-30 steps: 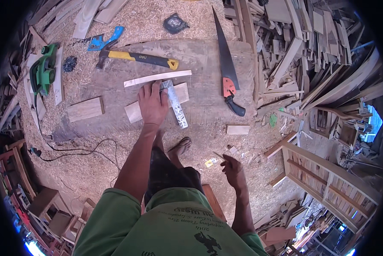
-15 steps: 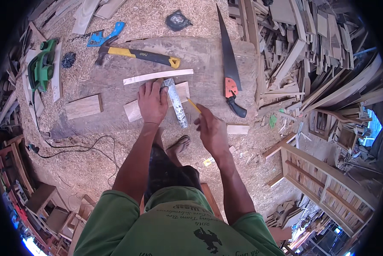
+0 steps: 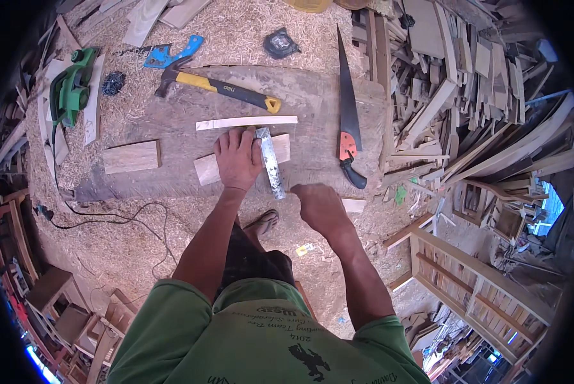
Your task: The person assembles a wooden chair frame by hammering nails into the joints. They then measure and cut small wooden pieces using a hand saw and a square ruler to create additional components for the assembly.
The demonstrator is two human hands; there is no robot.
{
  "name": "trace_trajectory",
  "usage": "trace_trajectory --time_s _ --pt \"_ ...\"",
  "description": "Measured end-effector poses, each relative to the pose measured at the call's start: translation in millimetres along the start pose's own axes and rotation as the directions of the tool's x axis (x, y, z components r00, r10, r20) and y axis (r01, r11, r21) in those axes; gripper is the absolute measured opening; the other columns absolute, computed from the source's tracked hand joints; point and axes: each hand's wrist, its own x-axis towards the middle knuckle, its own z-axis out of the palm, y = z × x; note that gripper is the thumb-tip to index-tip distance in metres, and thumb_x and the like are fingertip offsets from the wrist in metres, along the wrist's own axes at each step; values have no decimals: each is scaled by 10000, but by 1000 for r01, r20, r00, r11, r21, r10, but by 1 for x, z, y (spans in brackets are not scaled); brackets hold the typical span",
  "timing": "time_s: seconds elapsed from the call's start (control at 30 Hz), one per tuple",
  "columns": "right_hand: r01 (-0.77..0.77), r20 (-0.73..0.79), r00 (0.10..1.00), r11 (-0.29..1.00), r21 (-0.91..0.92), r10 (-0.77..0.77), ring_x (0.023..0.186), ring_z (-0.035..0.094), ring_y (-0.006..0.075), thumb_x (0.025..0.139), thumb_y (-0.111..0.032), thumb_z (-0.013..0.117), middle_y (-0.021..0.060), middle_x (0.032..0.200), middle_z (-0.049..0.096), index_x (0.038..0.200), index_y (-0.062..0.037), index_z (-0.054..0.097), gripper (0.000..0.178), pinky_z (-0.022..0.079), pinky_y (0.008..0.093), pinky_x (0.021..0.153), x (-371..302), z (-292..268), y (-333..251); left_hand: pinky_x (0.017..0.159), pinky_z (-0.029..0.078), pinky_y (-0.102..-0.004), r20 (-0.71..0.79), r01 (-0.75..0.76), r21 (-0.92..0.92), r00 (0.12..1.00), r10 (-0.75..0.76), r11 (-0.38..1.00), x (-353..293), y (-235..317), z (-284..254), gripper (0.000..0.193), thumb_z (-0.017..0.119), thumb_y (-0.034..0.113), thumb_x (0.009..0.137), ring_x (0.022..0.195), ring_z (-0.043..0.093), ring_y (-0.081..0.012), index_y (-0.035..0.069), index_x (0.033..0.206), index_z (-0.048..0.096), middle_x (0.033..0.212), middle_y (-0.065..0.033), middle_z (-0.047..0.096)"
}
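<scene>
My left hand (image 3: 239,157) presses down on a short piece of wood (image 3: 277,147) lying slantwise on the workbench, its thumb against a try square (image 3: 271,168). The square's speckled metal blade crosses the wood and sticks out past the near edge. Just right of the blade's near end, my right hand (image 3: 322,208) is closed round a yellow pencil (image 3: 291,191); only a bit of the pencil shows. Beyond the left hand lies a thin pale wood strip (image 3: 246,122).
A claw hammer (image 3: 226,91), a handsaw (image 3: 347,115) and another wood block (image 3: 132,157) lie on the workbench (image 3: 319,96). Around it are a blue-handled tool (image 3: 175,52), a green electric planer (image 3: 72,89) with its cord, stacked offcuts (image 3: 450,77) and a slatted wooden frame (image 3: 479,288).
My right hand has drawn back toward me, taking the pencil from the wood's right part to beside the square's near end. The left hand keeps its place on the wood; the whole view has shifted slightly.
</scene>
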Motion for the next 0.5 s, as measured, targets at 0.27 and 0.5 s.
trace_trajectory --time_s 0.27,0.5 --pt "333 -479 743 362 871 469 835 699 187 1114 -194 671 114 991 689 1214 -51 625 181 604 356 743 -84 -159 -89 1090 424 -589 162 91 -85 984 -76 992 9 -48 -3 396 657 336 1028 1239 592 -389 114 1354 688 1302 -147 666" --pt "649 -535 701 -113 752 472 832 490 124 1045 -196 764 28 997 520 1246 -17 617 307 442 266 699 -243 -278 -116 1067 456 -596 -257 179 324 962 -96 929 23 -86 -40 544 713 361 1003 1282 587 -430 99 1469 618 1443 -189 618"
